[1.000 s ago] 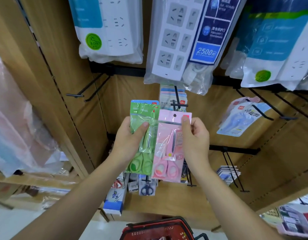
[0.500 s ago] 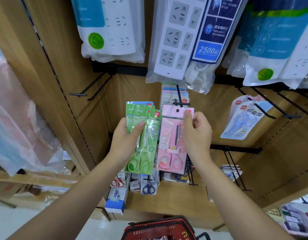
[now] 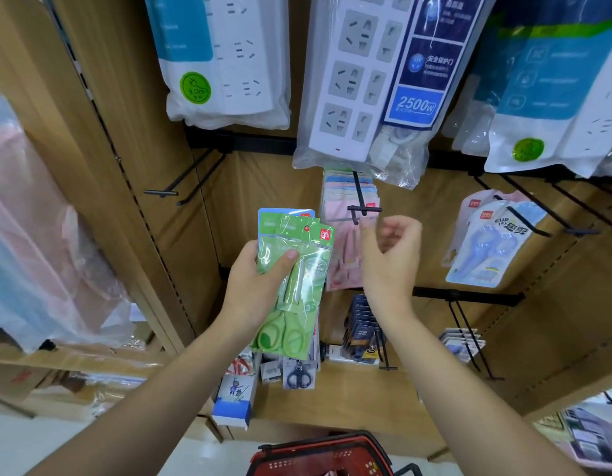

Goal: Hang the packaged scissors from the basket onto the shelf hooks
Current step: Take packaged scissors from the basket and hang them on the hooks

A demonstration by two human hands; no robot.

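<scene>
Green plastic-fronted scissors packs [image 3: 294, 269], a fanned stack with a blue-edged one behind, sit in the left hand [image 3: 253, 290], thumb clamped across the front, just left of the black wire hook [image 3: 364, 209] carrying a pink scissors pack [image 3: 344, 269]. The right hand [image 3: 390, 259], blurred, shows loosely curled fingers holding nothing. The fan could slide apart, or a hang-hole could snag on the hook's crossbar tip. Long axis near upright: header up, handles toward the red plastic basket [image 3: 332, 441].

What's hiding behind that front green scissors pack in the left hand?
Behind the green pack, a second green card and a blue-topped card peek out; their scissors are covered.
</scene>
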